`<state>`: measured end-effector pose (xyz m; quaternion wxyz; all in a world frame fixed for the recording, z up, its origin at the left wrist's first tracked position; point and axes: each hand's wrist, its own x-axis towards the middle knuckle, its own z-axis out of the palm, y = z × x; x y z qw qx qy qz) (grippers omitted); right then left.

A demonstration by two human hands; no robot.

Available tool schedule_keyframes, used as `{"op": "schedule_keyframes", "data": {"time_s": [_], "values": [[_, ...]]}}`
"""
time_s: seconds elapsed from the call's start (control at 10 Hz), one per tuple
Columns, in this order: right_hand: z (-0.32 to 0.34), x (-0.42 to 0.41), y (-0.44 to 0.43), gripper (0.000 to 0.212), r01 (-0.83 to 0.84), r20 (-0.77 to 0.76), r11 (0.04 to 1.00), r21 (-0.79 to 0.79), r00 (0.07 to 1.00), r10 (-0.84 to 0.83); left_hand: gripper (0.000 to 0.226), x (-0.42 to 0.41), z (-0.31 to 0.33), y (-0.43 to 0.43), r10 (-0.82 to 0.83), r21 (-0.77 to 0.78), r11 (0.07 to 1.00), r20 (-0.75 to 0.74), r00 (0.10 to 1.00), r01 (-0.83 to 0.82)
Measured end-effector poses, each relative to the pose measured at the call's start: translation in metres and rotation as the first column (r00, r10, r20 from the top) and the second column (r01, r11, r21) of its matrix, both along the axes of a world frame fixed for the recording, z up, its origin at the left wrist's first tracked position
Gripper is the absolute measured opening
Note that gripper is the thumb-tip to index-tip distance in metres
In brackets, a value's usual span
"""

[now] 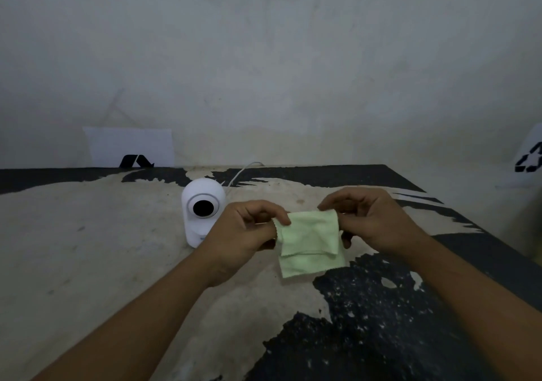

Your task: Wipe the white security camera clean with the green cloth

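The white security camera [202, 207] stands upright on the worn table [88, 248], its round black lens facing me and a white cable [243, 172] running off behind it. Just right of it I hold the pale green cloth [309, 241] above the table, folded over so that a flap hangs in front. My left hand [243, 234] pinches the cloth's top left corner and partly hides the camera's base. My right hand [372, 216] pinches the top right corner. The cloth is apart from the camera.
A white sheet of paper [129, 146] with a black mark leans against the wall at the back left. A white object with a black recycling symbol [531, 160] sits at the far right. The table's right edge [484, 228] runs diagonally beside my right forearm.
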<state>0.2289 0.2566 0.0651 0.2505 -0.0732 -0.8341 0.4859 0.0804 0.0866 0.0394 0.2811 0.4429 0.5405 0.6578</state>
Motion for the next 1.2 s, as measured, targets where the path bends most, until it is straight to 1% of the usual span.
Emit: {"op": "schedule_keyframes", "data": {"time_s": [0.1, 0.2, 0.3, 0.4, 0.5, 0.6, 0.7, 0.8, 0.9, 1.0, 1.1, 1.2], "values": [[-0.004, -0.003, 0.004, 0.031, -0.016, -0.016, 1.0, -0.015, 1.0, 0.016, 0.038, -0.003, -0.001, -0.002, -0.051, 0.001, 0.999, 0.002, 0.999, 0.051], [-0.009, -0.009, 0.005, 0.033, -0.004, -0.039, 0.999, -0.05, 0.999, 0.002, 0.026, -0.007, -0.003, -0.005, -0.065, -0.013, 0.998, -0.096, 0.993, 0.064], [-0.012, -0.012, 0.005, 0.029, 0.018, -0.04, 0.997, -0.072, 0.999, -0.021, 0.018, -0.01, -0.005, -0.004, -0.002, -0.042, 0.999, -0.258, 0.966, -0.01], [-0.015, -0.014, 0.008, 0.029, 0.016, -0.023, 0.994, -0.107, 1.0, -0.018, 0.018, -0.015, -0.008, -0.001, 0.064, -0.062, 0.993, -0.402, 0.913, -0.097], [-0.015, -0.015, 0.011, 0.03, 0.001, 0.028, 0.997, -0.075, 1.0, 0.001, 0.022, -0.017, -0.01, 0.001, 0.091, -0.083, 0.986, -0.446, 0.89, -0.142], [-0.019, -0.017, 0.016, 0.036, 0.017, 0.118, 0.999, -0.039, 0.993, -0.013, 0.026, -0.017, -0.015, 0.004, 0.125, -0.124, 0.971, -0.472, 0.873, -0.206], [-0.024, -0.021, 0.017, 0.03, 0.041, 0.141, 0.997, -0.058, 0.989, -0.032, 0.023, -0.015, -0.02, 0.008, 0.141, -0.15, 0.965, -0.395, 0.908, -0.215], [-0.038, -0.03, 0.017, 0.013, 0.102, 0.153, 0.991, -0.085, 0.984, -0.088, 0.012, -0.015, -0.032, 0.019, 0.228, -0.155, 0.941, -0.372, 0.9, -0.302], [-0.051, -0.041, 0.016, 0.012, 0.186, 0.173, 0.972, -0.146, 0.972, -0.16, 0.016, -0.018, -0.044, 0.027, 0.288, -0.144, 0.917, -0.41, 0.865, -0.373], [-0.067, -0.058, 0.02, 0.009, 0.317, 0.176, 0.941, -0.121, 0.939, -0.294, 0.023, -0.026, -0.055, 0.037, 0.338, -0.159, 0.884, -0.431, 0.836, -0.439], [-0.073, -0.068, 0.022, 0.011, 0.389, 0.157, 0.921, -0.001, 0.91, -0.384, 0.028, -0.027, -0.054, 0.044, 0.371, -0.154, 0.865, -0.445, 0.815, -0.478], [-0.073, -0.074, 0.019, 0.017, 0.483, 0.115, 0.847, 0.222, 0.849, -0.515, 0.03, -0.023, -0.053, 0.047, 0.408, -0.123, 0.843, -0.488, 0.772, -0.523]]}}
